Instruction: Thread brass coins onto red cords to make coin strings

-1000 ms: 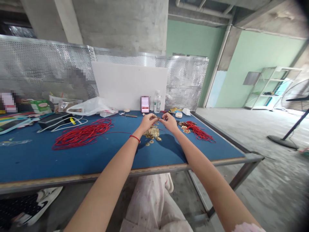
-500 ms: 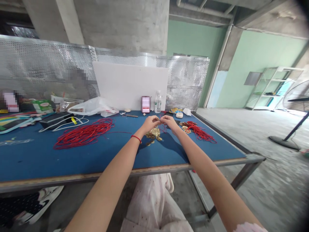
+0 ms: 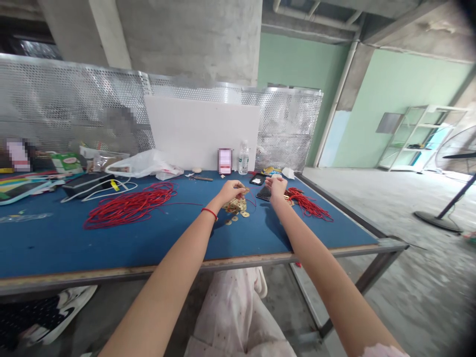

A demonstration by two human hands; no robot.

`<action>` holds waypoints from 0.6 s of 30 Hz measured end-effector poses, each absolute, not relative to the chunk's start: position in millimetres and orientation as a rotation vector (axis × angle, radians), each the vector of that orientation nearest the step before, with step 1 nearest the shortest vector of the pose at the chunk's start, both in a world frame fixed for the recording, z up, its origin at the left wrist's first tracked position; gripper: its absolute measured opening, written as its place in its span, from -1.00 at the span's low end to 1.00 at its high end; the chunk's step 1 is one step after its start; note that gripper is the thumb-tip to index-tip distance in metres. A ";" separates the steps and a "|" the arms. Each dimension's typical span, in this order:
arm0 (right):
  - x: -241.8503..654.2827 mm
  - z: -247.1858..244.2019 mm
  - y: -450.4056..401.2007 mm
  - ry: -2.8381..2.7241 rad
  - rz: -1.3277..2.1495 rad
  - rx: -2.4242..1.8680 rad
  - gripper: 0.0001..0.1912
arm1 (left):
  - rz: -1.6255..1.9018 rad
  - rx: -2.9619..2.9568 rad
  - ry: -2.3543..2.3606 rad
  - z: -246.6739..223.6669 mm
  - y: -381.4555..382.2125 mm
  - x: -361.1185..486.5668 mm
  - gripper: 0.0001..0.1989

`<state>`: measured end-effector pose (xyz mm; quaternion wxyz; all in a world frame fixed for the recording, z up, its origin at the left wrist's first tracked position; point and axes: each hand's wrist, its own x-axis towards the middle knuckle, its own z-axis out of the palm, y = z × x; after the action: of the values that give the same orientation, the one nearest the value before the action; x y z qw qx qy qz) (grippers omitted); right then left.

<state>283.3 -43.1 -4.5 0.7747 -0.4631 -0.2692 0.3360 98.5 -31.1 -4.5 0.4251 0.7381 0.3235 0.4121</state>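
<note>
My left hand (image 3: 233, 191), with a red bracelet at the wrist, pinches a small brass coin above a pile of brass coins (image 3: 235, 204). A thin red cord (image 3: 253, 198) curves between the hands. To the right, my right hand (image 3: 276, 186) has its fingers pressed together; what they hold is too small to make out. Beneath and left of that hand lies a dark textured pad (image 3: 263, 194). A bundle of red cords (image 3: 308, 204) rests to its right, with more coins by it. A larger heap of red cord (image 3: 130, 204) spreads over the left part.
The blue table (image 3: 178, 248) also bears an upright phone (image 3: 224, 161), a water bottle (image 3: 243, 158), a black phone (image 3: 257, 179), a white plastic bag (image 3: 148, 163) and a black box (image 3: 87, 186) with a white cable. A standing fan (image 3: 453, 198) is at the far right.
My right hand has moved right, away from my left hand, uncovering the dark pad and more of the thin cord. My left hand has stayed nearly in place over the coins.
</note>
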 end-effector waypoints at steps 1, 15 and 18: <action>278.3 -5.4 -43.5 -0.710 0.689 -0.997 -0.73 | 1.028 1.818 0.822 -5.0 -30.8 98.4 -0.86; 263.4 -10.3 -55.3 -1.963 0.449 -1.095 -0.68 | 0.873 1.531 0.825 -3.9 -30.5 86.4 -0.74; 262.7 -9.8 -55.3 -1.939 0.445 -1.070 -0.76 | 0.850 1.476 0.768 -3.6 -30.0 84.3 -0.69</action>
<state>262.7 -55.3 -9.8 0.4270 -0.4284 -0.7762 0.1779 84.3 -30.0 -3.6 0.5943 0.6353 0.3307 0.3658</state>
